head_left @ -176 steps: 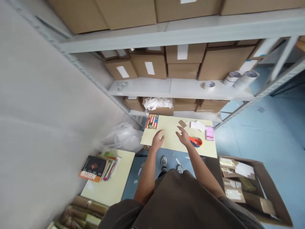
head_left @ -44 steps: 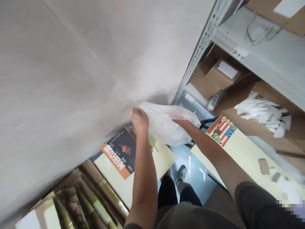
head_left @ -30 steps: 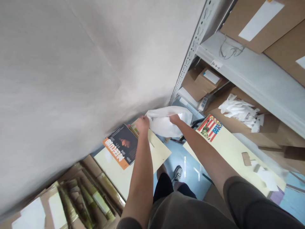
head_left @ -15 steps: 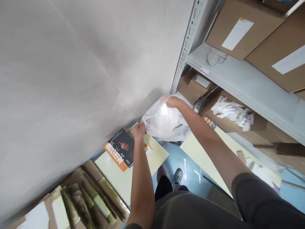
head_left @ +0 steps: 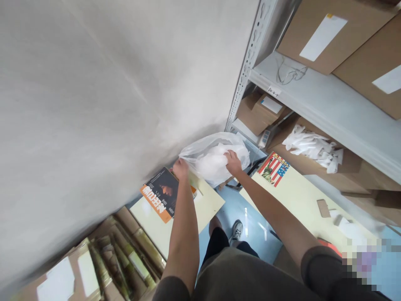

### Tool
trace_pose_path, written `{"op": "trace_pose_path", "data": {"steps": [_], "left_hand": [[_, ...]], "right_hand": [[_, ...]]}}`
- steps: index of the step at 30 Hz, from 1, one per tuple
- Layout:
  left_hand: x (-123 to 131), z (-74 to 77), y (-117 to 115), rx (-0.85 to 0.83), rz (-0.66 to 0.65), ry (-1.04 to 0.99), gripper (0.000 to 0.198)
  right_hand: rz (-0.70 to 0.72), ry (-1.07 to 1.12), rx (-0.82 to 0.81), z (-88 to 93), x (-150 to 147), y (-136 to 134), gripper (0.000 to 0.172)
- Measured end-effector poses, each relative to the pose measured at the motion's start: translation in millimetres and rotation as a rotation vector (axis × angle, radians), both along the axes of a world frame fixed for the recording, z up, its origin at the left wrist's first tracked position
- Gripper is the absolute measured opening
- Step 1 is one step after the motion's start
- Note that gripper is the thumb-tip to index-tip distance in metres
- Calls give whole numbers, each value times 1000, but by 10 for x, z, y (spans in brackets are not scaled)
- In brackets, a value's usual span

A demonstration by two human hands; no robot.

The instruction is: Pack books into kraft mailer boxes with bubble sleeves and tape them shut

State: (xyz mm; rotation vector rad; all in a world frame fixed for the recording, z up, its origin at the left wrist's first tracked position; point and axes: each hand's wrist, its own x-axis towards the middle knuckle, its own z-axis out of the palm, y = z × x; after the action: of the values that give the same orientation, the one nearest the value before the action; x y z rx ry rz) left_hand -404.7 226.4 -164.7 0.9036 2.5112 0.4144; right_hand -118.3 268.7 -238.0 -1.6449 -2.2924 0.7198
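Observation:
A translucent white plastic bag (head_left: 203, 144) hangs between the wall and the two tables, with a bunched white bundle (head_left: 214, 165) in it. My left hand (head_left: 181, 169) is closed on the bag's left edge, above the corner of a dark book with an orange band (head_left: 159, 194). My right hand (head_left: 233, 163) lies against the right side of the white bundle, its fingers bent onto the white material. What the bundle is made of cannot be made out.
Cardboard boxes (head_left: 338, 35) stand on a grey metal shelf (head_left: 332, 96) at right. An open carton below holds crumpled white strips (head_left: 313, 146). A colourful flag-pattern book (head_left: 275, 169) lies on the right table (head_left: 297, 188). Taped cardboard parcels (head_left: 125, 251) fill the lower left.
My right hand has come down from the bag's top edge onto the white bundle. The bag has sunk and spread open. My left hand keeps its edge, and the flag-pattern book is now uncovered.

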Motion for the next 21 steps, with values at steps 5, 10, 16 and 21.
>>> {"op": "trace_pose_path", "data": {"steps": [5,10,16,21], "left_hand": [[-20,87,-20,67,61,-73,51],[227,293,-90,143,-161,19,81],[629,363,-121,172,-613,186,61],[491,30,61,-35,-835,130,74]], "right_hand": [[86,177,-226,-229,60,-222,71],[26,201,-228,-460,39,-286,42],[-192,72,-260,-548,-247,-233,43],[-142,-69,-278,-425,-289,-204,38]]}}
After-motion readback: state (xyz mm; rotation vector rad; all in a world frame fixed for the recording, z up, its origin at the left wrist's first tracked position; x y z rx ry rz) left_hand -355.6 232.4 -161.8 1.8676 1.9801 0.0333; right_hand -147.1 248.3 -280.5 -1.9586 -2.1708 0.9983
